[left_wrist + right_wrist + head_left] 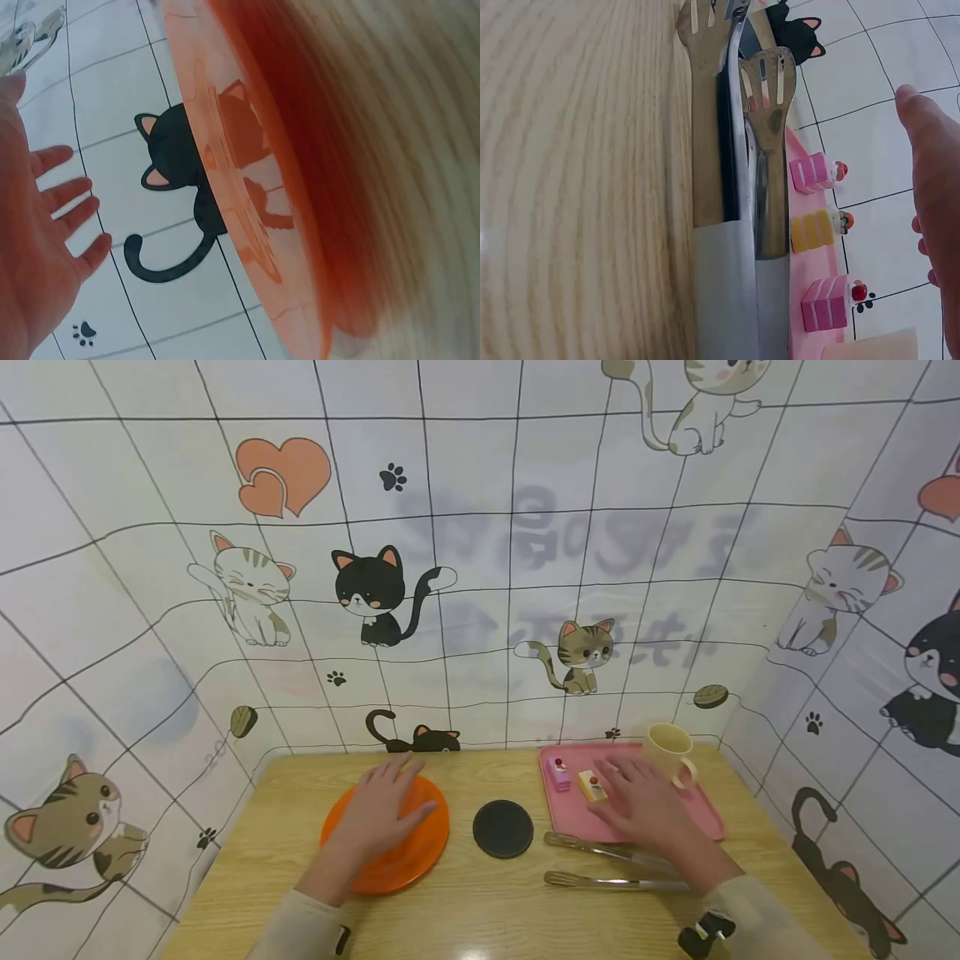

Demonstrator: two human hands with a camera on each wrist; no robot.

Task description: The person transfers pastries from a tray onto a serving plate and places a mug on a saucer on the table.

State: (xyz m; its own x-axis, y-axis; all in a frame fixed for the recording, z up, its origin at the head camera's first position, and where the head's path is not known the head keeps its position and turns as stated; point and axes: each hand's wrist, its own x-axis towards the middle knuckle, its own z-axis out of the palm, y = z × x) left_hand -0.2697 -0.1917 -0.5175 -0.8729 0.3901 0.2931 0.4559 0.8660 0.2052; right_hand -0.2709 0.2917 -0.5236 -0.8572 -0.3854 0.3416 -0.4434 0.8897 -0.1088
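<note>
My left hand (pixel 378 806) is held over the orange plate (pixel 423 852), its fingers spread and straight. A gap shows between that hand and the plate (pixel 232 172) in the left wrist view. Above the pink tray (pixel 705 818) is my right hand (pixel 641 797), fingers extended and holding nothing. On the tray stand a lilac-pink toy cake slice (pixel 558 774) and a yellow one (pixel 592 786); a darker pink slice (pixel 826 304) shows only in the right wrist view. Metal tongs (pixel 592 881) with slotted ends lie before the tray, partly hidden by my right arm.
A pale yellow mug (pixel 667 745) stands at the tray's back right, behind my right hand. Between plate and tray lies a round black coaster (pixel 503 828). A cat-print cloth (pixel 480 610) encloses the wooden table (pixel 465 910) at the back and sides.
</note>
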